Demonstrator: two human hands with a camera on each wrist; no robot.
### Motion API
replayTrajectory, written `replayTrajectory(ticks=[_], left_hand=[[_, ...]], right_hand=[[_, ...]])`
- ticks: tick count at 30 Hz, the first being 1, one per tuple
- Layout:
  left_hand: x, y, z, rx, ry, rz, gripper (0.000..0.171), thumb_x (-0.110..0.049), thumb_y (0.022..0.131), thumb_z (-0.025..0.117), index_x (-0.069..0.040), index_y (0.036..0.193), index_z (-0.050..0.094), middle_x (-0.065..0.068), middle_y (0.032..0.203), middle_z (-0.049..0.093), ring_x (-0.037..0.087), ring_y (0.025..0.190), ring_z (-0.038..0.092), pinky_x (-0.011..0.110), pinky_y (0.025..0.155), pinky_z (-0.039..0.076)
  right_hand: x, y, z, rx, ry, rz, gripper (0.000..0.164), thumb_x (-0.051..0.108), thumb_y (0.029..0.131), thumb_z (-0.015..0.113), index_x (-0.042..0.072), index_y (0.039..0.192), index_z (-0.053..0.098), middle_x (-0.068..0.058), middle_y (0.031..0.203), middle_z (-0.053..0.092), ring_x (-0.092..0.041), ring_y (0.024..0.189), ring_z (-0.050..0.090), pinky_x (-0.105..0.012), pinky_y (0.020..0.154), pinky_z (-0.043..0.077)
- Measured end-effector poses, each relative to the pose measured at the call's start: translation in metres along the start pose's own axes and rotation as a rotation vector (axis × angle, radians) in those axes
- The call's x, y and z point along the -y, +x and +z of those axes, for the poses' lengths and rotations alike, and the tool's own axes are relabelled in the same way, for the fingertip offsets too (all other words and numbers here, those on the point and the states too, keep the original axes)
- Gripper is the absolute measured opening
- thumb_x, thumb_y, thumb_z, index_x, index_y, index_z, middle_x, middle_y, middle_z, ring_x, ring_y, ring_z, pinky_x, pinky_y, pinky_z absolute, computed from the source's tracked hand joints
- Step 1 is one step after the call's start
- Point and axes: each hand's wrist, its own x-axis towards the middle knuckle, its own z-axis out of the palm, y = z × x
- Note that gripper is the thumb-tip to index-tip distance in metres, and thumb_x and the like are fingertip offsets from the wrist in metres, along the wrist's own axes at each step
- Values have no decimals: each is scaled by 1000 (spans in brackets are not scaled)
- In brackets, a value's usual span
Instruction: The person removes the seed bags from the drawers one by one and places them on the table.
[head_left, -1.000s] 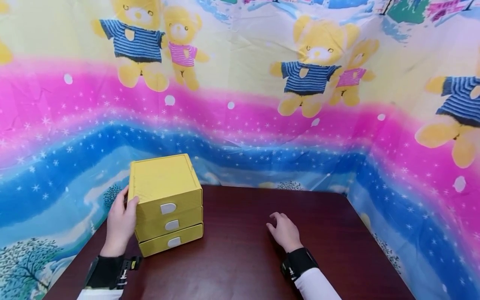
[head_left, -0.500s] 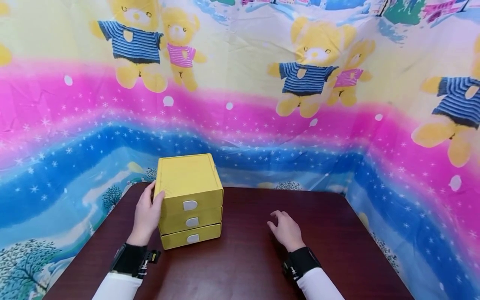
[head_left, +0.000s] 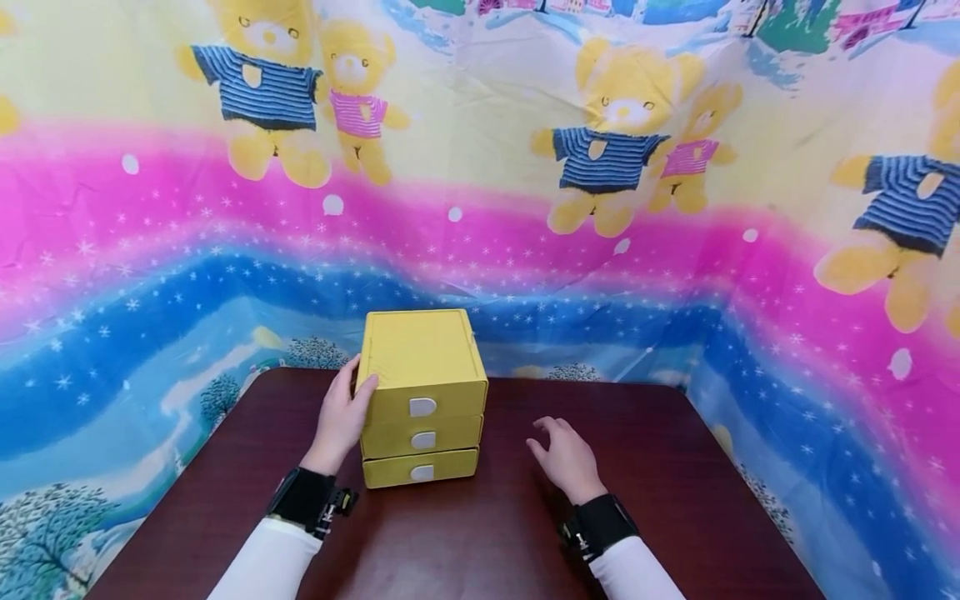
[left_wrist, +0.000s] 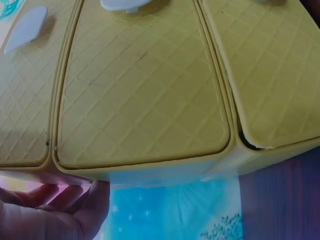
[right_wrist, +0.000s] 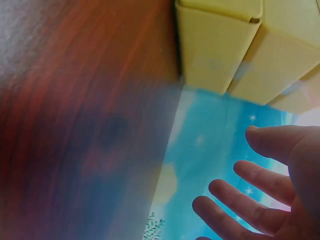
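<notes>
A yellow three-drawer storage box (head_left: pixel 426 346) stands on the dark table, with a white tab handle on each drawer. Its bottom drawer (head_left: pixel 450 469) sticks out slightly, a dark gap showing along its edge. My left hand (head_left: pixel 342 417) lies against the box's left side, thumb near the front corner and fingers running back along the wall. In the left wrist view, the drawer fronts (left_wrist: pixel 145 85) show a raised diamond pattern, with the left thumb (left_wrist: pixel 95 202) at the side wall. To the right of the box, my right hand (head_left: pixel 567 458) hovers low over the table, fingers spread and holding nothing.
The dark red-brown table (head_left: pixel 435 550) has rounded back corners. A printed cloth (head_left: pixel 495 250) with teddy bears and snowflakes hangs behind it and along both sides. Both wrists wear black bands with small cameras.
The drawer box has slid to the right across the table, with my left hand moving along at its left side. My right hand has stayed almost in place.
</notes>
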Motion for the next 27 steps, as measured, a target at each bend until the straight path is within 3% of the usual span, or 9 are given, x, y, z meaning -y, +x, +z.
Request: replayTrajectory(ticks=[8, 20, 27], left_hand=[[-5, 10, 21, 56, -43, 33, 68, -45, 108, 45, -11, 162, 24, 19, 160, 32, 37, 142, 41, 55, 109, 43], [-11, 20, 46, 128, -78, 15, 71, -50, 106, 47, -14, 163, 23, 18, 162, 29, 38, 143, 41, 55, 108, 44], [-15, 25, 59, 148, -97, 25, 73, -51, 106, 48, -13, 163, 23, 17, 162, 30, 37, 143, 40, 56, 109, 43]], right_hand=[[2, 1, -8, -21, -26, 3, 35, 28, 94, 75, 10, 122, 69, -10, 111, 68, -24, 92, 68, -41, 76, 57], [1, 2, -19, -49, -18, -5, 34, 27, 94, 75, 10, 123, 69, -9, 111, 68, -25, 93, 68, -41, 77, 57], [3, 6, -34, -160, 23, -30, 26, 22, 95, 74, 12, 118, 71, -8, 109, 69, -26, 89, 69, -39, 73, 55]])
